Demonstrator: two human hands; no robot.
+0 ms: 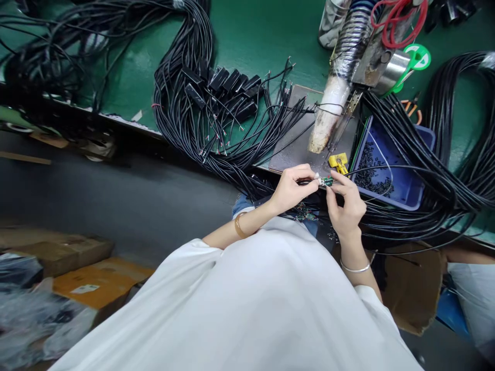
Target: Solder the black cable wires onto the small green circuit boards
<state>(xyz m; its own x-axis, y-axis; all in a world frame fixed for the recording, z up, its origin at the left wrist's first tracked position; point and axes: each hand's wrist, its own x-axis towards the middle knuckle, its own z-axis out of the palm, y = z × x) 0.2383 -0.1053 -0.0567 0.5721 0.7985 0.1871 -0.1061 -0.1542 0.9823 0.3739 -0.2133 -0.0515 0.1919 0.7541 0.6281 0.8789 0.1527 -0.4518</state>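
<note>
Just in front of the bench edge, my left hand (296, 188) and my right hand (346, 201) meet at a small green circuit board (328, 181). The left thumb and fingertips are pinched at the board's left end, where a whitish bit and a short piece of black cable show. On the other end, the right fingertips close on the board and its wires. From there a black cable (390, 166) runs off to the right. Fingers cover part of the board. A yellow clip-like piece (339, 163) lies just beyond the fingers on a grey plate (296, 139).
A wrapped hose (334, 98) and a metal stand with a solder spool (392, 69) rise above the plate. A blue tray (415, 193) holds small black pieces. Bundled black cables (181, 113) and black housings (228, 82) lie left. Another person's sleeve (474, 293) is at right.
</note>
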